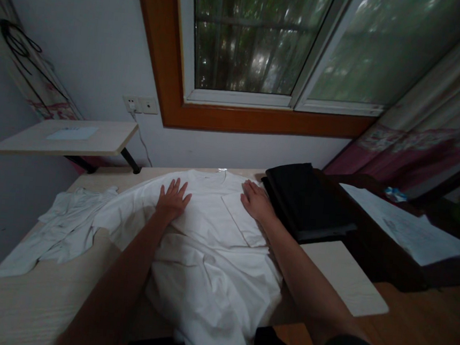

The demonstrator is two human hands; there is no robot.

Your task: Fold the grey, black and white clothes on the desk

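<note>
A white shirt (210, 214) lies spread over the table, its collar toward the wall and its lower part bunched and hanging over the near edge. My left hand (173, 200) rests flat on the shirt's upper left, fingers spread. On the upper right of the shirt my right hand (256, 200) lies flat, fingers stretched out close together, near the folded-over sleeve side. Neither hand grips anything. The shirt's left sleeve reaches toward a crumpled white garment (68, 223) on the table's left.
Right of the shirt lies a black folder-like stack (308, 201), with paper sheets (406, 223) on a dark surface beyond it. A raised wooden shelf (108, 135) stands at the back left. Behind the table (41, 301) are a wall socket (140, 105) and a window (261, 41).
</note>
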